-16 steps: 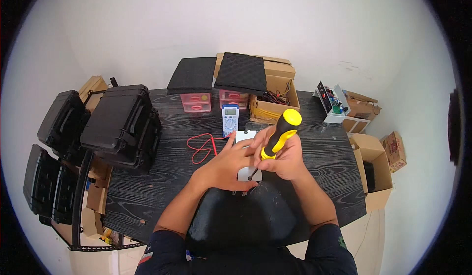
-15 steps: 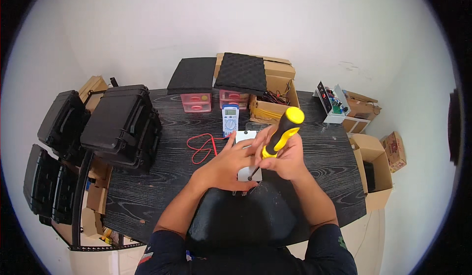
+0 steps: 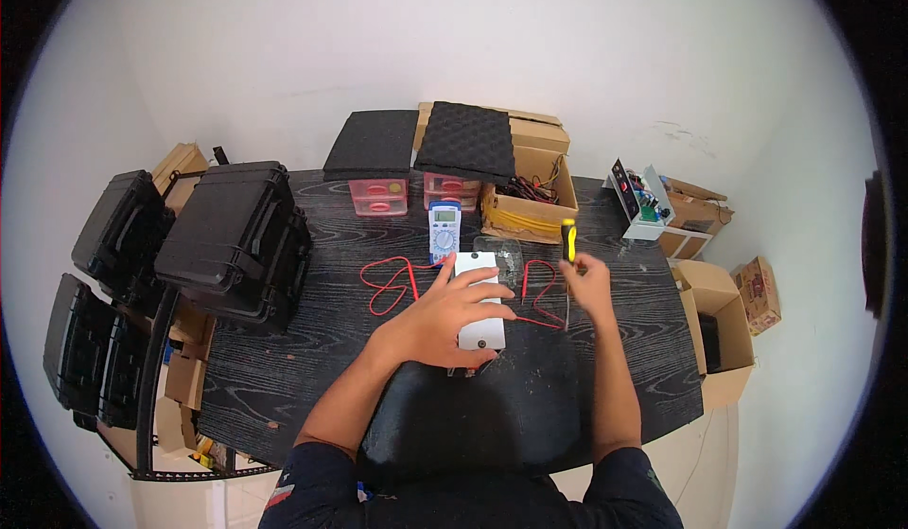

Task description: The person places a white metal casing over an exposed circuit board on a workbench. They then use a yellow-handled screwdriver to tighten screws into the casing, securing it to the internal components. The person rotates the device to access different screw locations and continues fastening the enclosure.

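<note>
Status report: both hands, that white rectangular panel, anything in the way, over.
Left hand spread across white rectangular panel. Right hand at yellow-and-black screwdriver, grip unclear. Possibly in the way: slim red test probe between panel and screwdriver.

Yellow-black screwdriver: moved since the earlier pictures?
Yes. Against the multimeter, the screwdriver has gone right: its tip was at the white case, and now the tool is to the case's right.

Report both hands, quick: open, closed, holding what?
Left hand: open, fingers spread across the white panel.
Right hand: fingertips at the yellow-and-black screwdriver; cannot tell whether the grip is closed on it.
</note>
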### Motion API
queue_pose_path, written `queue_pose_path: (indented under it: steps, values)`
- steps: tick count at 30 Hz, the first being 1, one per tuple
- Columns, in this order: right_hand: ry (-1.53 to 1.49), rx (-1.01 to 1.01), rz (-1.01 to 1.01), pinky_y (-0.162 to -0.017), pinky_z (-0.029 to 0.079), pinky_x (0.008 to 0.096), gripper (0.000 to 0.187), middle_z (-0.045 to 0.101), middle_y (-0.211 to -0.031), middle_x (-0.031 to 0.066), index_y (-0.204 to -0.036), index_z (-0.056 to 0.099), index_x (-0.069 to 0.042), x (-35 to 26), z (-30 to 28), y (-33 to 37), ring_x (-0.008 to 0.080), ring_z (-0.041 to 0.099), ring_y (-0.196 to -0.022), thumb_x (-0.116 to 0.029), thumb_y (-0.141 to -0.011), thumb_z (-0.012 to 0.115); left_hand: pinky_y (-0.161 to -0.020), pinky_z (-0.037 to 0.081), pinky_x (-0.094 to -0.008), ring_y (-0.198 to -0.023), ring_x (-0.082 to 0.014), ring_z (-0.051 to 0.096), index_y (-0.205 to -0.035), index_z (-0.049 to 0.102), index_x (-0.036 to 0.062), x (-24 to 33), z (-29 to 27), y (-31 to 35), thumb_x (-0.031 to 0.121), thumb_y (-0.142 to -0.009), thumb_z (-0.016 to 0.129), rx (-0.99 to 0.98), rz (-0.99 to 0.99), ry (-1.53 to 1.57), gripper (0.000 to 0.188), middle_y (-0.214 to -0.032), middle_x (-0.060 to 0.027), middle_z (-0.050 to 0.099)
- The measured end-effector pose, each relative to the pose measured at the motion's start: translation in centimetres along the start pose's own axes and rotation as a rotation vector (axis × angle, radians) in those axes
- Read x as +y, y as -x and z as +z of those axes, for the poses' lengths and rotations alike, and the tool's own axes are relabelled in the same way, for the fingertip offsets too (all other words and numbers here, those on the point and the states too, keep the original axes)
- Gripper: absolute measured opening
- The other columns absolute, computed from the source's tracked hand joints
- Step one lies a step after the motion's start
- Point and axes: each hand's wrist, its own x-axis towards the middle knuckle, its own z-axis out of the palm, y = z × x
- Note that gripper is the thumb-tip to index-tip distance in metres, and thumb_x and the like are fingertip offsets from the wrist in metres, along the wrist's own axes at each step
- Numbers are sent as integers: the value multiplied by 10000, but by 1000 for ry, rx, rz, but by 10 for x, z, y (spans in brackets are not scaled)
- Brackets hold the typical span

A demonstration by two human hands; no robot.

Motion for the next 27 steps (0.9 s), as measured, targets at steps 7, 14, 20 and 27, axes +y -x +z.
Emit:
queue_pose_path:
  steps: [7, 14, 20, 27]
  values:
    - [374, 28, 154, -628, 515, 459, 387, 626, -608, 171, -768, 696, 46, 52, 7, 35, 323, 654, -586, -302, -803, 863, -1242, 33, -787, -1551, -366, 389, -1304, 725, 211, 2, -2, 2, 362, -778, 862, 12, -13, 16, 564, -1490, -46, 608]
    - [441, 343, -152, -721, 560, 446, 253, 740, -919, 171, -1039, 746, -10, 29, 19, 57, 352, 701, -756, -225, -908, 768, -1263, 35, -726, -1615, -468, 160, -1620, 388, 137, -3, 14, -4, 477, -787, 870, 147, -1, 85, 1020, -1716, -248, 241]
    - [-384, 131, -151, -773, 558, 301, 373, 759, -1107, 119, -1372, 636, 10, -43, 44, 91, 126, 691, -864, -182, -1052, 643, -1274, 45, -683, -1603, -569, -106, -1688, -54, -10, -16, 59, -8, 674, -703, 900, 223, -31, 175, 1532, -1693, -432, -121]
    - [-409, 162, -279, -948, 564, 348, 507, 745, -1221, 169, -1467, 545, 69, -39, 59, 97, 192, 715, -1102, -84, -1002, 677, -1271, 237, -610, -1566, -597, 155, -1680, -2, -55, -25, 80, -11, 517, -600, 983, 44, -201, 55, 1570, -1665, -438, 87]
